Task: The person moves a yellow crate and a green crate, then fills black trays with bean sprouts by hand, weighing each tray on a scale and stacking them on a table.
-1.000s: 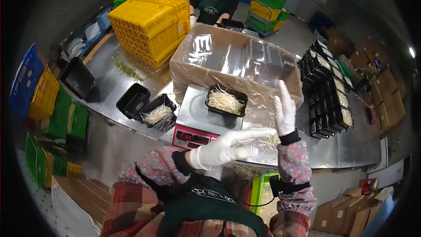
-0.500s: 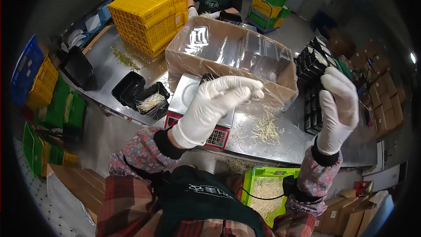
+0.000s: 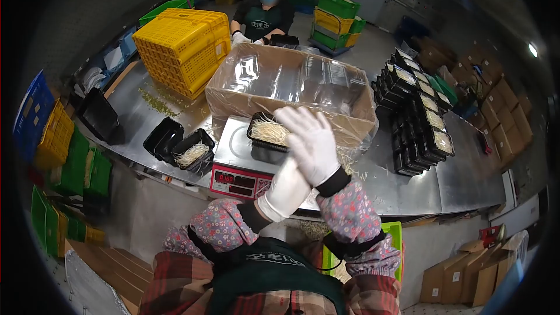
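My right hand (image 3: 312,143) in a white glove lies flat across my left hand (image 3: 286,189), also gloved, the two pressed together with nothing in them. They hover over the front of a weighing scale (image 3: 236,151) with a red display. A black tray of bean sprouts (image 3: 265,134) sits on the scale's plate, just beyond my fingers. My left hand's fingers are hidden behind the right hand.
Behind the scale stands a cardboard box lined with clear plastic (image 3: 291,81). A yellow crate (image 3: 181,46) is at the back left, where another person (image 3: 262,14) works. Left of the scale lie an empty black tray (image 3: 163,137) and a sprout-filled one (image 3: 195,154). Stacked filled trays (image 3: 417,116) are at the right.
Both hands were raised apart half a second ago. They have come down and together in front of the scale, uncovering the tray on it.
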Tool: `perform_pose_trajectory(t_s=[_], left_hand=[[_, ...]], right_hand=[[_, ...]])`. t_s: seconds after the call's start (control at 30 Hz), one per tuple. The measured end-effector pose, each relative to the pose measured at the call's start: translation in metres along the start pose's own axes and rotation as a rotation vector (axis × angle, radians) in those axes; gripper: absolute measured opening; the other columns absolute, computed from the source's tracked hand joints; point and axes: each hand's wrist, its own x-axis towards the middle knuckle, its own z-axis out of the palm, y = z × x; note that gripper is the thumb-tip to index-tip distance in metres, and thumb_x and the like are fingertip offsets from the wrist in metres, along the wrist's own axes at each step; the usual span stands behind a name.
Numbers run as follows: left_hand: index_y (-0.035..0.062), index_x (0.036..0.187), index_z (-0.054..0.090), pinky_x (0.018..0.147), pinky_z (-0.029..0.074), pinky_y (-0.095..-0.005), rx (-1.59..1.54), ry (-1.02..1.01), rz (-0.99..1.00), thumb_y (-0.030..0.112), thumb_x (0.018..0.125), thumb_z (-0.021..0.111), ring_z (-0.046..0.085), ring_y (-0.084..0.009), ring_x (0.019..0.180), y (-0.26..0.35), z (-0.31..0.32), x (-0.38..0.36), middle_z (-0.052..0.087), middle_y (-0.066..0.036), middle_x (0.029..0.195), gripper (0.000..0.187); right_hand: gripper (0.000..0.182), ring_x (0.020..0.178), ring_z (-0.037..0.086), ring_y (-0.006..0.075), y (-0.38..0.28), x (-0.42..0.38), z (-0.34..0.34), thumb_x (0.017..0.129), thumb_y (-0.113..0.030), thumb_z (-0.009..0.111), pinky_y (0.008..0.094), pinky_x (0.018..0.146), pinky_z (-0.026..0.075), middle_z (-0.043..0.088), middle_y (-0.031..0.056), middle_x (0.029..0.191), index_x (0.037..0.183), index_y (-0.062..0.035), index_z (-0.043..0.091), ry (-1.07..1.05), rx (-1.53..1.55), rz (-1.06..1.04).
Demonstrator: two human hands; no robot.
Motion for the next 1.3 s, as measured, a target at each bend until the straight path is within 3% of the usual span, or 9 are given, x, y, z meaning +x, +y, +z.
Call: perform_pose_trajectory(t_s=[0.17,0.2,0.27,0.53,0.63,0.77,0.87,1.13,1.3], left_hand=[[0.0101,0.148,0.016,0.113,0.019,-0.0406,0.187,-0.054,0.095,0.046,0.099,0.028,0.023,-0.0246,0.139,0.004,-0.012,0.015,0.022,-0.01,0.151,0.062],[0.009,0.148,0.015,0.113,0.018,-0.0428,0.159,-0.119,0.068,0.044,0.098,0.033,0.021,-0.0258,0.14,0.01,-0.019,0.016,0.02,-0.012,0.152,0.064],[0.0068,0.148,0.013,0.113,0.017,-0.0472,0.107,-0.256,0.012,0.04,0.095,0.044,0.017,-0.0283,0.141,0.019,-0.037,0.023,0.014,-0.015,0.153,0.07],[0.0024,0.145,0.018,0.105,0.035,-0.0464,0.307,0.203,0.256,0.046,0.092,0.051,0.035,-0.0325,0.132,0.057,-0.042,0.049,0.027,-0.019,0.147,0.076],[0.0012,0.141,0.028,0.105,0.036,-0.0467,0.344,0.313,0.426,0.04,0.095,0.046,0.039,-0.0325,0.129,0.065,-0.049,0.054,0.037,-0.019,0.141,0.063],[0.0003,0.131,0.041,0.105,0.036,-0.0483,-0.144,0.078,0.318,0.04,0.096,0.042,0.047,-0.0341,0.122,0.05,-0.031,0.056,0.051,-0.018,0.128,0.053],[0.0002,0.13,0.042,0.105,0.036,-0.0496,-0.207,-0.133,0.159,0.043,0.095,0.042,0.046,-0.0348,0.122,0.034,-0.012,0.059,0.05,-0.019,0.13,0.055],[0.0,0.126,0.048,0.095,0.046,-0.0413,0.273,-0.002,0.194,0.03,0.098,0.041,0.058,-0.0294,0.108,0.05,-0.013,0.071,0.058,-0.016,0.116,0.041],[0.0032,0.117,0.057,0.087,0.048,-0.0346,0.943,0.092,0.446,0.014,0.086,0.063,0.061,-0.0236,0.098,0.025,-0.008,0.073,0.063,-0.01,0.109,0.033]], right_hand=[[0.05,0.13,0.038,0.0342,-0.037,-0.017,0.039,0.095,-0.025,0.04,0.042,0.107,0.027,0.044,0.0157,0.139,0.142,-0.0072,0.035,0.153,-0.326,0.318],[0.055,0.131,0.036,0.0331,-0.041,0.0,0.112,0.095,-0.028,0.04,0.0424,0.108,0.024,0.042,0.0184,0.139,0.142,-0.0011,0.031,0.707,-0.553,0.701],[0.068,0.13,0.034,0.0407,-0.061,-0.034,0.04,0.089,-0.04,0.046,0.044,0.108,0.024,0.033,0.0253,0.143,0.142,0.0007,0.03,0.347,0.272,0.154],[0.063,0.136,0.029,0.0361,-0.051,-0.058,0.047,0.094,-0.036,0.045,0.0417,0.112,0.021,0.035,0.0267,0.142,0.139,0.0068,0.032,0.125,0.505,0.033],[0.056,0.124,0.047,0.0291,-0.024,-0.063,0.037,0.098,-0.043,0.037,0.0392,0.106,0.032,0.057,0.0194,0.124,0.124,0.0027,0.055,0.232,1.104,0.188],[0.074,0.127,0.042,0.0238,0.005,-0.036,0.058,0.092,-0.044,0.053,0.0394,0.1,0.041,0.036,0.015,0.144,0.146,-0.0062,0.019,0.504,1.436,0.481],[0.074,0.119,0.049,0.0251,-0.022,-0.037,0.09,0.089,-0.043,0.058,0.0394,0.101,0.04,0.047,0.0182,0.134,0.143,-0.0034,0.025,0.272,1.989,0.497],[0.081,0.119,0.05,0.0207,-0.031,-0.079,0.1,0.08,-0.033,0.072,0.0343,0.103,0.036,0.054,0.0122,0.125,0.139,0.0014,0.028,-0.329,1.545,0.506],[0.092,0.13,0.039,0.0251,-0.03,-0.044,0.082,0.082,-0.053,0.063,0.0411,0.105,0.036,0.035,0.0192,0.143,0.145,-0.0026,0.017,0.051,1.833,0.304]])
